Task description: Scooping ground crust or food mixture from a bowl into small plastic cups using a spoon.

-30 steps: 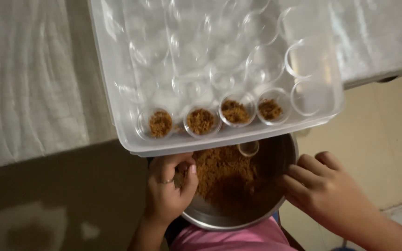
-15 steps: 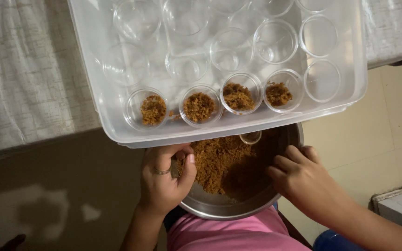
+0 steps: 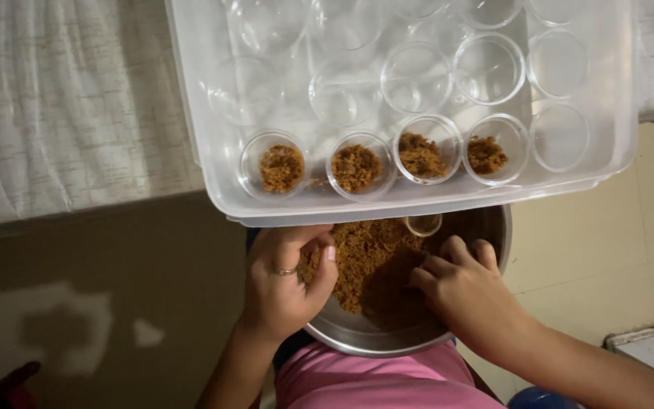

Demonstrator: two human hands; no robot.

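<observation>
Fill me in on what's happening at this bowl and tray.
A person has both hands in a metal bowl of brown crumbs on their lap. The left hand grips the rim side; the right hand digs into the crumbs. Above, a clear plastic tray holds small clear cups, four with crumbs in them.

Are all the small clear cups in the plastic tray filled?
No. Only four cups in the near row of the tray hold brown crumbs; the fifth cup and those behind show clear and empty.
</observation>
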